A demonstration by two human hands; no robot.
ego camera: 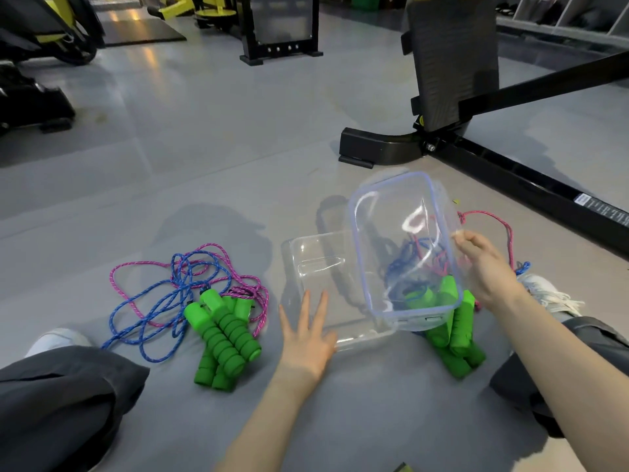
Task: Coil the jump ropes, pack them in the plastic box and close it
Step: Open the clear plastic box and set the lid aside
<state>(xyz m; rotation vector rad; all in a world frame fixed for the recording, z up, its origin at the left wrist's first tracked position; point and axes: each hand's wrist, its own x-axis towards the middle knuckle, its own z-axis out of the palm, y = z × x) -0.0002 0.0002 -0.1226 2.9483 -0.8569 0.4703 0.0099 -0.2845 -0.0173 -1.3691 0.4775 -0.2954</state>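
Head view, barely begun I'd say: left tangle (183, 294) and right tangle (457, 338) lie uncoiled beside the empty plastic box (316, 264); left hand (306, 338) spread flat at its rim, right hand (485, 267) gripping, seemingly, the raised lid (401, 240)

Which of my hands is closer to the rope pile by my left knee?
Left. The left hand lies open against the clear box, just right of that rope pile; the right hand is farther right, across the box, gripping the lid.
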